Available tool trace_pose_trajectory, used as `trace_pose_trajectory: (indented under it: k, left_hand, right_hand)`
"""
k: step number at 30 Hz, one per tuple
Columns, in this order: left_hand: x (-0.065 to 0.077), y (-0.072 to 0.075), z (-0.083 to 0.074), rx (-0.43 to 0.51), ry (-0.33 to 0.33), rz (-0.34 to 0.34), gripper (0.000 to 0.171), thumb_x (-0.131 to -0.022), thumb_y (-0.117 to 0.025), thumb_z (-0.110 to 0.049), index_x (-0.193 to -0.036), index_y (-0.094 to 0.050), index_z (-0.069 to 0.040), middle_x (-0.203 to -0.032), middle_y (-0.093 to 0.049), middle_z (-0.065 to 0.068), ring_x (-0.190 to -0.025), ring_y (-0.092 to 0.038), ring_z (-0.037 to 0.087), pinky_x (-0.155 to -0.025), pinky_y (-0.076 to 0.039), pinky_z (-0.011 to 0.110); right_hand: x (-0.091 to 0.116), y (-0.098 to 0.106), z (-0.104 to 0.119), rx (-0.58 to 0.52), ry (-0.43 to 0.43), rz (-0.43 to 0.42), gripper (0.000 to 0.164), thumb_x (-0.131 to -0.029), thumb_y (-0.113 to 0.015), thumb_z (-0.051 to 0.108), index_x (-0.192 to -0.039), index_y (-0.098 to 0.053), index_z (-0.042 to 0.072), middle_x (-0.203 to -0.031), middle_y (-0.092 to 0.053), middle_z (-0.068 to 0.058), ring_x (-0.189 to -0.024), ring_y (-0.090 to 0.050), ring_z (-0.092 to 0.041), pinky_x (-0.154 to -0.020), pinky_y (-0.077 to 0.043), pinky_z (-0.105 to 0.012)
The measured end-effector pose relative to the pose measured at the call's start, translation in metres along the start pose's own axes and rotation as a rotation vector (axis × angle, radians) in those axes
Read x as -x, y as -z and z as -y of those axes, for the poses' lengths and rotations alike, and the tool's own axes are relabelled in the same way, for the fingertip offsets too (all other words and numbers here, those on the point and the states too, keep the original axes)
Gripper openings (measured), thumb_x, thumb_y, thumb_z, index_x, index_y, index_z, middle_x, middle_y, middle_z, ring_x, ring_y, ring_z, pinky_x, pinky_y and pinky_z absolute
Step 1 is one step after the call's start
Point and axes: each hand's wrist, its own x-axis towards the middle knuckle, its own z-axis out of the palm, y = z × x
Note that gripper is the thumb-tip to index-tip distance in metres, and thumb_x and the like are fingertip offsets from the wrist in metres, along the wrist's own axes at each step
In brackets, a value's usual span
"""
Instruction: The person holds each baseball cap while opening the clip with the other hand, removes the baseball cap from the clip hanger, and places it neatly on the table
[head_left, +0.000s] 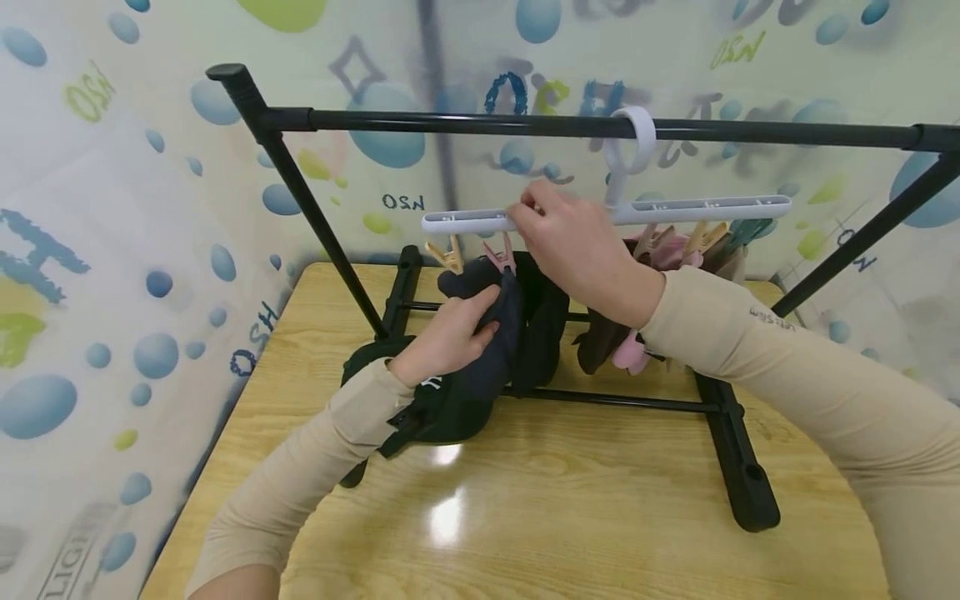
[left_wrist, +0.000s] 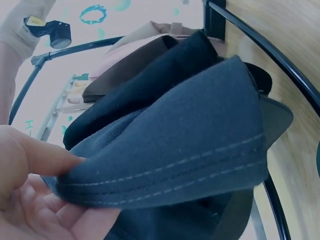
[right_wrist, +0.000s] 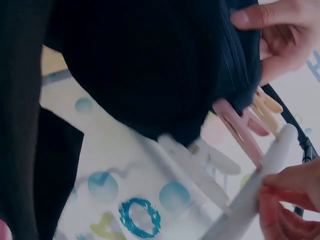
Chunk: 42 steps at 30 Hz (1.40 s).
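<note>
Navy hat point(head_left: 495, 367) (prob. a hat, shape partly hidden) hangs below the left half of the white hanger point(head_left: 701, 210), under the rack bar point(head_left: 465, 124) & above the table point(head_left: 555, 508); pink clip point(head_left: 501, 253) bites its top edge, yellow clip point(head_left: 448, 255) just left of that (can't tell if it grips anything). Green cap point(head_left: 442, 421) sits near-left of it, other clipped items point(head_left: 667, 250) to the right. Handling, my guess: light, soft, floppy cloth, not fragile, little slip; stitched edge looks a bit firmer, so best hold = thumb-&-finger pinch there, close to the clip. L hand point(head_left: 448, 333) does abt that: thumb on top, fingers beneath, clamped on the edge; forearm angles in from near left. R hand point(head_left: 573, 246) is higher, to the right, fingers curled on the hanger bar left of the hook point(head_left: 643, 142); arm slants in from near right, wrist bent over.
</note>
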Motion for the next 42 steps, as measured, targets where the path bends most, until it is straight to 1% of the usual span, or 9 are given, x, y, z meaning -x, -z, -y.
trace_pose_trajectory:
  k: [4,6,8,13,18,22,29,35,42]
  left_hand:
    - [0.001,0.001,0.001,-0.028,-0.002,-0.04,0.012,-0.091,-0.057,0.006,-0.097,-0.049,0.001,-0.064,-0.042,0.005,-0.05,-0.044,0.019,-0.051,-0.032,0.029]
    - [0.001,0.001,0.001,-0.048,0.005,-0.054,0.012,-0.09,-0.057,0.007,-0.098,-0.049,0.001,-0.064,-0.042,0.005,-0.051,-0.043,0.019,-0.052,-0.031,0.029]
    - [0.002,0.001,0.001,-0.048,0.022,-0.049,0.012,-0.091,-0.056,0.006,-0.098,-0.049,0.001,-0.062,-0.041,0.004,-0.049,-0.043,0.019,-0.051,-0.031,0.029]
    - [0.003,-0.001,-0.005,-0.022,0.026,-0.024,0.012,-0.092,-0.056,0.005,-0.097,-0.047,0.0,-0.057,-0.04,0.002,-0.044,-0.042,0.016,-0.046,-0.03,0.026]
    - [0.003,-0.002,-0.014,-0.023,-0.005,-0.027,0.012,-0.091,-0.056,0.005,-0.099,-0.048,0.0,-0.058,-0.041,0.001,-0.044,-0.042,0.014,-0.045,-0.031,0.025]
    - [0.003,-0.002,-0.018,-0.027,-0.018,-0.025,0.012,-0.092,-0.057,0.005,-0.1,-0.05,0.0,-0.059,-0.041,0.001,-0.045,-0.041,0.014,-0.046,-0.031,0.025]
    - [0.007,0.004,-0.023,-0.003,-0.025,-0.015,0.012,-0.091,-0.057,0.005,-0.099,-0.05,-0.001,-0.061,-0.041,0.001,-0.045,-0.04,0.013,-0.047,-0.03,0.024]
    - [0.011,0.008,-0.024,0.043,-0.023,0.006,0.011,-0.092,-0.057,0.006,-0.097,-0.05,-0.002,-0.06,-0.039,0.001,-0.043,-0.037,0.011,-0.046,-0.03,0.024]
    - [0.011,0.01,-0.026,0.074,-0.02,0.007,0.01,-0.092,-0.056,0.005,-0.095,-0.05,-0.003,-0.06,-0.037,0.0,-0.043,-0.036,0.01,-0.047,-0.029,0.024]
  right_hand:
    - [0.001,-0.004,-0.005,-0.11,0.02,-0.063,0.013,-0.09,-0.065,0.002,-0.102,-0.061,-0.002,-0.092,-0.053,-0.018,-0.06,-0.056,-0.026,-0.052,-0.049,-0.038]
    - [0.001,-0.005,-0.006,-0.09,0.043,-0.072,0.01,-0.089,-0.066,0.004,-0.097,-0.062,-0.001,-0.086,-0.055,-0.016,-0.06,-0.055,-0.026,-0.052,-0.049,-0.038]
    - [0.001,-0.006,-0.005,-0.025,0.065,-0.071,0.011,-0.089,-0.067,0.01,-0.091,-0.067,-0.001,-0.079,-0.058,-0.014,-0.062,-0.056,-0.026,-0.052,-0.048,-0.038]
    - [0.002,-0.013,0.007,0.192,0.075,-0.103,0.032,-0.091,-0.067,0.029,-0.075,-0.069,0.001,-0.07,-0.064,-0.013,-0.064,-0.059,-0.027,-0.051,-0.049,-0.037]
    - [0.002,-0.021,0.017,0.35,0.039,-0.15,0.049,-0.091,-0.066,0.04,-0.059,-0.055,0.004,-0.057,-0.054,-0.01,-0.053,-0.053,-0.025,-0.043,-0.04,-0.032]
    - [0.0,-0.025,0.023,0.403,-0.004,-0.134,0.055,-0.092,-0.063,0.043,-0.054,-0.048,0.005,-0.05,-0.045,-0.008,-0.046,-0.047,-0.024,-0.039,-0.033,-0.03]
    - [-0.006,-0.021,0.027,0.237,-0.133,-0.021,0.058,-0.092,-0.063,0.044,-0.049,-0.041,0.011,-0.042,-0.03,-0.001,-0.034,-0.029,-0.019,-0.038,-0.016,-0.029]
    - [-0.015,-0.012,0.025,0.117,-0.256,0.104,0.057,-0.09,-0.062,0.053,-0.05,-0.054,0.013,-0.042,-0.034,-0.001,-0.034,-0.029,-0.017,-0.038,-0.019,-0.028]
    - [-0.019,-0.013,0.024,0.104,-0.298,0.103,0.056,-0.086,-0.064,0.058,-0.054,-0.062,0.011,-0.042,-0.037,-0.001,-0.035,-0.031,-0.018,-0.038,-0.02,-0.029]
